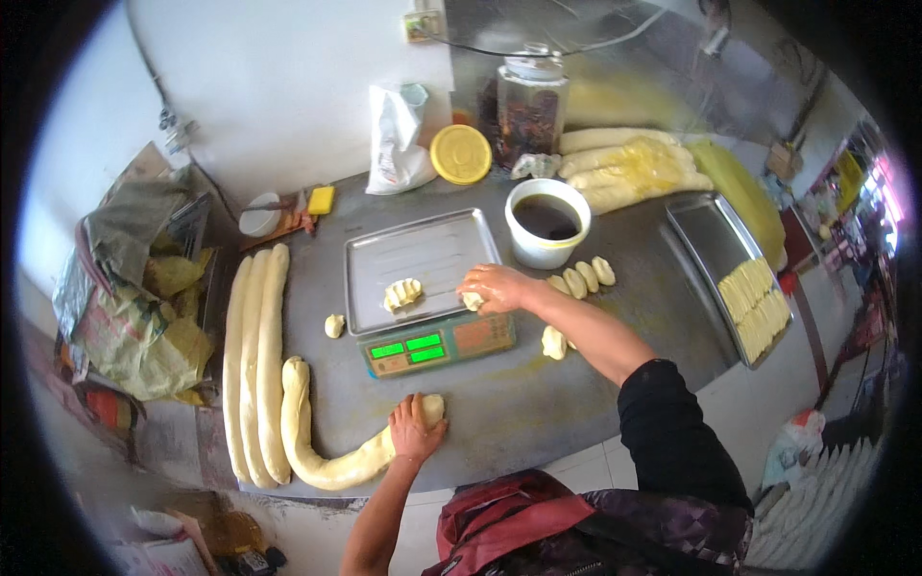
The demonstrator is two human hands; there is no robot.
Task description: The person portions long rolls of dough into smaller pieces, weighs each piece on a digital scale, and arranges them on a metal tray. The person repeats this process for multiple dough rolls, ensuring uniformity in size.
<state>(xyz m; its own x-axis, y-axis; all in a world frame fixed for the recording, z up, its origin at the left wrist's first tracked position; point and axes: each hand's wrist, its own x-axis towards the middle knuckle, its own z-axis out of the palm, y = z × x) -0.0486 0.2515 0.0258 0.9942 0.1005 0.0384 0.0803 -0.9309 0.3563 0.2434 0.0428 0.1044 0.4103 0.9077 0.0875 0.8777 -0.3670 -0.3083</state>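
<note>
My left hand [415,428] grips a long rope of dough [338,466] close to its cut end. The rope curves left across the metal table and bends upward beside three straight dough ropes [253,367]. My right hand [493,288] holds a small dough piece [472,301] over the right side of a metal tray [425,252]. Beneath that tray is a digital scale [439,345] with lit green displays. A ridged dough portion [402,294] rests on the tray. Another small dough lump [334,326] lies just left of the scale.
A white bucket of dark liquid [546,223] stands behind my right hand. Dough pieces [587,277] line up near it, with another lump [554,343] by my forearm. A tray [735,266] of dough strips is at right. A glass jar [531,108] and thick dough ropes [634,169] sit behind.
</note>
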